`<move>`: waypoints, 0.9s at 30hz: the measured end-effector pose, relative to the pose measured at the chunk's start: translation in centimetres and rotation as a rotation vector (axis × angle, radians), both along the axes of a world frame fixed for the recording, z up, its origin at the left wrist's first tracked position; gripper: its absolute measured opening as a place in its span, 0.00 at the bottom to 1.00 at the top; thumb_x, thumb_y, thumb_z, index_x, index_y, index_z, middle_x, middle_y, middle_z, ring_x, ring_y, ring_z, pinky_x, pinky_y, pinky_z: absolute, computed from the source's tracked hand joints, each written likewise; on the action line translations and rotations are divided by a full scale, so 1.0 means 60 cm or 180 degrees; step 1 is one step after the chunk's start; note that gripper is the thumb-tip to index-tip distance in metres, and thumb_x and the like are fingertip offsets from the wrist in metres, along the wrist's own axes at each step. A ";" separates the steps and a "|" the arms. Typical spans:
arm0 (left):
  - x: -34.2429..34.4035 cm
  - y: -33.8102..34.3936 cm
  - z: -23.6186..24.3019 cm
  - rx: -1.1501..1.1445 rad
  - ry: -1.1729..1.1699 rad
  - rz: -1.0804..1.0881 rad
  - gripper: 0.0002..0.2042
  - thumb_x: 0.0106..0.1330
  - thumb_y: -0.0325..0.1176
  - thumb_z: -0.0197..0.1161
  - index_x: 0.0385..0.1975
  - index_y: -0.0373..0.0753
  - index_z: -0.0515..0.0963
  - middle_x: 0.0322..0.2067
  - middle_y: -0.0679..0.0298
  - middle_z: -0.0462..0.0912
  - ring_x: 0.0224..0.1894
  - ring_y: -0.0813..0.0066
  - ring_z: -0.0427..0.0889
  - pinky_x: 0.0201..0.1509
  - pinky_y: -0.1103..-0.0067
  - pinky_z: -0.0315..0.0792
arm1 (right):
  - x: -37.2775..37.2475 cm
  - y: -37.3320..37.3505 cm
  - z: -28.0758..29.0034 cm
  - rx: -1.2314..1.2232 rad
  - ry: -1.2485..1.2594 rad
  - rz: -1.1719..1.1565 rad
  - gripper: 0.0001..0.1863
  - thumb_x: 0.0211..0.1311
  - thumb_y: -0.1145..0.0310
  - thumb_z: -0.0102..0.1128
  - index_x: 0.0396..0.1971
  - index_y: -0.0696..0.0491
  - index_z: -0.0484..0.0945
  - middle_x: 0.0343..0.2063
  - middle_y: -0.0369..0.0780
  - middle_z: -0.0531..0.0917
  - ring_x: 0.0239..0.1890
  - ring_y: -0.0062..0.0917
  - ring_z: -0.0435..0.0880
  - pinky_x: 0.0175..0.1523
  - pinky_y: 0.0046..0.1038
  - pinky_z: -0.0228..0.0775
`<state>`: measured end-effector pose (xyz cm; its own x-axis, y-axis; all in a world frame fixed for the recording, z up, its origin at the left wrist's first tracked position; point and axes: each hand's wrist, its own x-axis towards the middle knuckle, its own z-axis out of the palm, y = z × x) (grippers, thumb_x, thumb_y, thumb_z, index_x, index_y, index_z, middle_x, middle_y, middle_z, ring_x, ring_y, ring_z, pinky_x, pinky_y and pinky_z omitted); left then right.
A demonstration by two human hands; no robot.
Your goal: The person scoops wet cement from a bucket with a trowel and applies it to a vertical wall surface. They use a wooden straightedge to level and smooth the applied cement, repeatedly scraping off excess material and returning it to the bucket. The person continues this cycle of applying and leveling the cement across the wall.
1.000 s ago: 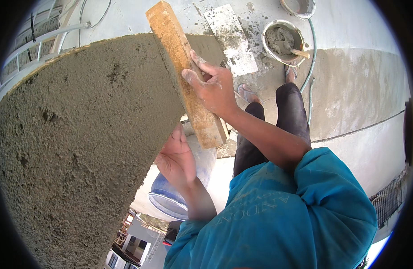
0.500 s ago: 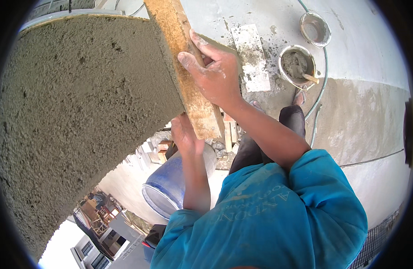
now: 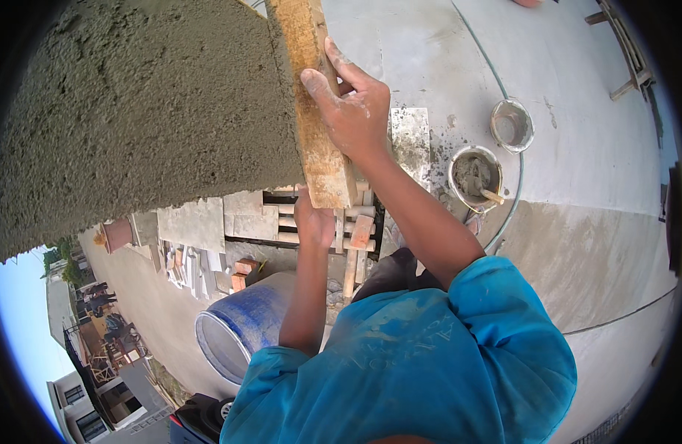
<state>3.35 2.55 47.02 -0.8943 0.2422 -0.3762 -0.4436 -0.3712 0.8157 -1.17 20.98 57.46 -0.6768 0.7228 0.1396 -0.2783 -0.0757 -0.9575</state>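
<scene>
A thick wooden plank (image 3: 305,103) stands lengthwise against the edge of a wall face covered in rough wet grey mortar (image 3: 171,103). My right hand (image 3: 356,111) is closed round the plank's right side, thumb across its front and fingers along its edge. Lower down, my left hand (image 3: 314,222) grips near the plank's bottom end from behind; most of its fingers are hidden by the wood. Mortar smears mark both the plank and my right hand.
On the floor at right are a bucket of mortar (image 3: 474,177) with a wooden-handled tool, another bucket (image 3: 512,126), a hose (image 3: 520,177) and a spattered white board (image 3: 410,144). Below lie a blue barrel (image 3: 245,318), a brick (image 3: 362,231) and a slatted wooden frame (image 3: 285,222).
The view has shifted, showing more ground below the mortared wall. Both hands keep their hold on the plank, which stays along the wall's edge and looks more upright.
</scene>
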 end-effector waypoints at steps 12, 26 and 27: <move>0.000 0.022 -0.019 -0.0058 0.0133 -0.0082 0.31 0.78 0.50 0.46 0.70 0.33 0.54 0.69 0.53 0.60 0.72 0.62 0.60 0.76 0.63 0.54 | -0.020 0.015 0.127 0.0316 0.0741 -0.0003 0.32 0.62 0.62 0.69 0.62 0.63 0.73 0.46 0.49 0.87 0.28 0.13 0.76 0.35 0.20 0.71; 0.049 -0.022 0.274 -0.3682 0.4408 0.1203 0.37 0.65 0.30 0.68 0.73 0.37 0.57 0.73 0.47 0.56 0.76 0.51 0.55 0.76 0.57 0.52 | 0.056 -0.021 0.099 0.0667 0.0902 0.0817 0.37 0.67 0.70 0.57 0.71 0.69 0.53 0.68 0.58 0.66 0.73 0.38 0.62 0.72 0.33 0.59; 0.034 -0.014 0.325 -0.3702 0.4912 0.1334 0.40 0.62 0.27 0.70 0.73 0.37 0.57 0.74 0.47 0.55 0.77 0.50 0.53 0.77 0.57 0.51 | 0.065 -0.030 0.091 0.0654 0.0956 0.0786 0.37 0.67 0.70 0.57 0.70 0.70 0.53 0.68 0.58 0.65 0.73 0.38 0.62 0.73 0.33 0.58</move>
